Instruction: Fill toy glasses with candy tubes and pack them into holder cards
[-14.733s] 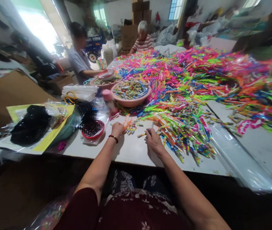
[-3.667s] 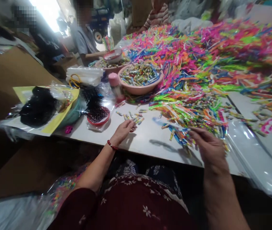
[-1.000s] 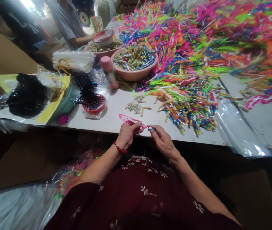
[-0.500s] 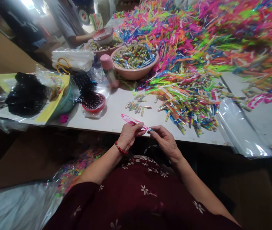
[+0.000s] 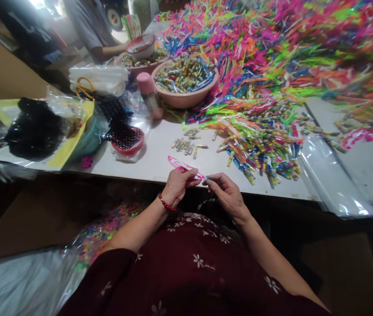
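Observation:
My left hand (image 5: 178,186), with a red bead bracelet on the wrist, pinches a narrow pink plastic sleeve (image 5: 181,165) that points up and to the left over the table's front edge. My right hand (image 5: 225,193) is closed in a pinch on a small rolled candy (image 5: 207,178) at the sleeve's near end. Both hands meet just in front of the white table (image 5: 160,162). A few loose rolled candies (image 5: 188,147) lie on the table just beyond my hands.
A large heap of neon sleeves and candies (image 5: 262,145) covers the table's right and far side. Pink basins of candies (image 5: 184,81), a pink bottle (image 5: 149,94), a red basket (image 5: 129,140) and bags stand at left. Clear plastic (image 5: 331,180) lies at right. Another person (image 5: 91,26) works at the far left.
Over the last second the hands barely moved: they stay joined at the table edge with the pink sleeve and candy. Earlier, both hands were out on the table among the candies.

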The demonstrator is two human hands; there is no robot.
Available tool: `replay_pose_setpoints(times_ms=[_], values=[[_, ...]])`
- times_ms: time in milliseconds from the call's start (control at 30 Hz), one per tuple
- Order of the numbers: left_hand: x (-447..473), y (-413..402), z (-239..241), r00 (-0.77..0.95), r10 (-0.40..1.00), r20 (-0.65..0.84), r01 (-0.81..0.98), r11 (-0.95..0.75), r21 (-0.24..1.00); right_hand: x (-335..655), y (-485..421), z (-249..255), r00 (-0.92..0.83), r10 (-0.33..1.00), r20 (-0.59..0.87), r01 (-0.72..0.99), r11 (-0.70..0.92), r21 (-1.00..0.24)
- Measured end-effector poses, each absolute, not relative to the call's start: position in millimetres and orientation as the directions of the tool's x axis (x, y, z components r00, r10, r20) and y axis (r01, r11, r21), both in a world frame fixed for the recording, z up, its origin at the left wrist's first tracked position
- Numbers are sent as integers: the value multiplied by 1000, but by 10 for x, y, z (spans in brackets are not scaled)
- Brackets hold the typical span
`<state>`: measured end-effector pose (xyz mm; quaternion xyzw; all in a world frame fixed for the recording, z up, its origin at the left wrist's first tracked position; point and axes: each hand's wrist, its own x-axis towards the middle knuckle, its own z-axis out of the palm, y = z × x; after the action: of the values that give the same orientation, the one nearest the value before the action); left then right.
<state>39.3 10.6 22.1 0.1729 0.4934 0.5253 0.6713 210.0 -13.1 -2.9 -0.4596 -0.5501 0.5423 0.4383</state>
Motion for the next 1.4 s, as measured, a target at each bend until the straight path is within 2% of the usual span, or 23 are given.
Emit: replay_pose_setpoints(times_ms=[167, 433, 700, 867, 967, 1033, 1100, 1167, 1200, 1267, 1333, 1400], values=[[401, 108, 215, -13, 877, -481, -542, 398, 740, 2111, -143, -9, -187, 982, 1, 80, 16, -997], [399, 72, 268, 38, 886, -462, -416, 434, 799, 2131, -157, 65, -243, 962, -121, -39, -135, -990], [373, 51, 155, 108, 921, -375, -353, 388, 852, 2134, -171, 80, -267, 940, -213, -9, -223, -975], [364, 135, 139, 178, 913, -368, -371, 408, 834, 2116, -129, 15, -213, 973, -90, 83, -74, -994], [369, 218, 126, 179, 923, -341, -400, 385, 832, 2348, 60, 42, -8, 997, 76, 184, 76, -980], [350, 284, 77, 71, 956, -285, -361, 291, 886, 2616, 268, 97, 215, 942, 257, 330, 178, -927], [310, 372, 6, -70, 976, -206, -243, 184, 952, 2874, 507, 149, 324, 809, 491, 590, 232, -773], [258, 506, -54, -154, 982, -105, -82, 94, 992, 3001, 732, 154, 227, 702, 675, 806, 253, -535], [232, 599, -67, -169, 984, -50, 4, 52, 999, 2990, 831, 128, 129, 689, 713, 856, 286, -431], [188, 852, -48, -161, 986, 50, 206, -16, 978, 2815, 996, 11, -77, 710, 700, 859, 404, -315], [153, 1188, 21, -148, 983, 108, 439, -33, 898, 2509, 1125, -160, -252, 740, 624, 814, 511, -277], [119, 1575, 102, -170, 979, 116, 612, 13, 790, 2196, 1223, -331, -344, 770, 537, 803, 538, -256]])
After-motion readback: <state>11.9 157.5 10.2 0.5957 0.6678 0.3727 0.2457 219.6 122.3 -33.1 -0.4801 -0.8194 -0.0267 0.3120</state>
